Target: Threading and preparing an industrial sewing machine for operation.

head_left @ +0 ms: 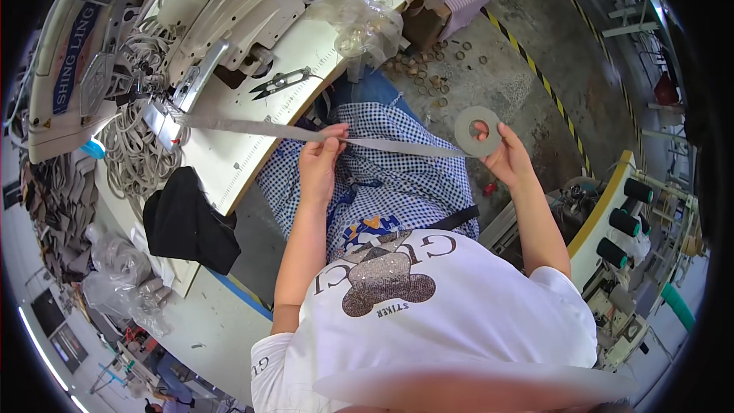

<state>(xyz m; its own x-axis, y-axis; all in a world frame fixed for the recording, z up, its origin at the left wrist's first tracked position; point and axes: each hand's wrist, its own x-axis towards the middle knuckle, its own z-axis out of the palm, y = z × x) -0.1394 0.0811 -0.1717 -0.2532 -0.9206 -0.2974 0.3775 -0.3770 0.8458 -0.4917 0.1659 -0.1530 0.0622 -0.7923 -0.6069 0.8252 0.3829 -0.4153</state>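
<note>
A roll of grey tape (463,131) is gripped at its right side by my right hand (508,154), with fingertips showing through its core. From the roll a grey strip (405,147) runs left across my lap to my left hand (323,157), which pinches it between thumb and fingers. Beyond that hand the strip carries on over the table edge to the sewing machine (157,115), where its end goes in near the presser area. My lap is covered by a blue-and-white checked apron (382,130).
Thread snips (284,82) lie on the white table (229,149). Coiled grey strips (138,153) heap beside the machine, with a black cloth (189,218) nearer me. Empty tape cores (428,76) litter the floor. Dark thread cones (623,222) stand at the right.
</note>
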